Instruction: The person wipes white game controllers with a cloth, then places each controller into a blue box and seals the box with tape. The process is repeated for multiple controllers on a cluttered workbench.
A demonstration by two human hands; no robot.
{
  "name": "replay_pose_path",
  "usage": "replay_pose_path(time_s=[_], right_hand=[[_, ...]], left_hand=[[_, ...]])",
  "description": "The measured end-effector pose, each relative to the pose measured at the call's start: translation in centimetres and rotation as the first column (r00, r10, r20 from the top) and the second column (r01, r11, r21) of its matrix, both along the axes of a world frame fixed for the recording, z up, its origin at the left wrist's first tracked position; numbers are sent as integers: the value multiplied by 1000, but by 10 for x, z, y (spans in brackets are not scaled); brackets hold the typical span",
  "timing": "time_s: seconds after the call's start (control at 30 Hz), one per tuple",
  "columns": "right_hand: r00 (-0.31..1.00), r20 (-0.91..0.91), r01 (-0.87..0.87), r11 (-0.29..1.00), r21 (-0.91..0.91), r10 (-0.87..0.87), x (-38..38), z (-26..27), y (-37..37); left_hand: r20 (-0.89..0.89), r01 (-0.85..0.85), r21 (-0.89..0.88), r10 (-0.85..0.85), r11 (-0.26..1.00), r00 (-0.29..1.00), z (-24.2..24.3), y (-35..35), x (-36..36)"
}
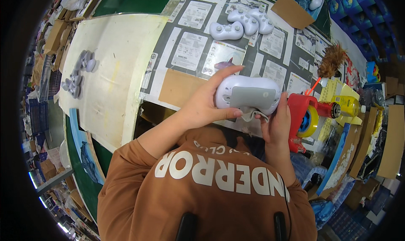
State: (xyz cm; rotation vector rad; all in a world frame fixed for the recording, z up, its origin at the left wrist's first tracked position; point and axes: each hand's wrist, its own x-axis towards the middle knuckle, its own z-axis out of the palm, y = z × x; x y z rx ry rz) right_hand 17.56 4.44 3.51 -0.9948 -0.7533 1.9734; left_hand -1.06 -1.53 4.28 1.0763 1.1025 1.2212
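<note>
My left hand (205, 103) grips the left end of a white game controller (223, 86), thumb along the near edge and fingers around the far side. Its underside, with a grey panel (254, 97), faces up towards me. At the controller's right end, my right hand (277, 120) pinches a pale grey cloth (251, 115) that lies against the near edge. Some of the right fingers are hidden behind the controller. Beyond my hands, several white controllers (227, 31) sit face up on the printed sheets (193, 49) covering the table.
More controllers (75, 79) rest on a cream board (101, 76) at left. To the right stand a red tape dispenser (302, 103), a red can (327, 109), a yellow bottle (345, 104) and a brown duster (330, 62). A cardboard piece (292, 11) lies at the back.
</note>
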Motion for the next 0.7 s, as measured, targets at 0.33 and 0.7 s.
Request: replay_pose_path(time_s=[0.33,0.7], right_hand=[[954,106,230,913,338,-280,0,-5,12],[857,431,-191,603,774,-282,-2,-11,-5]], left_hand=[[495,9,-133,58,991,867,-7,-7,10],[590,-16,-154,105,988,801,-7,-4,14]])
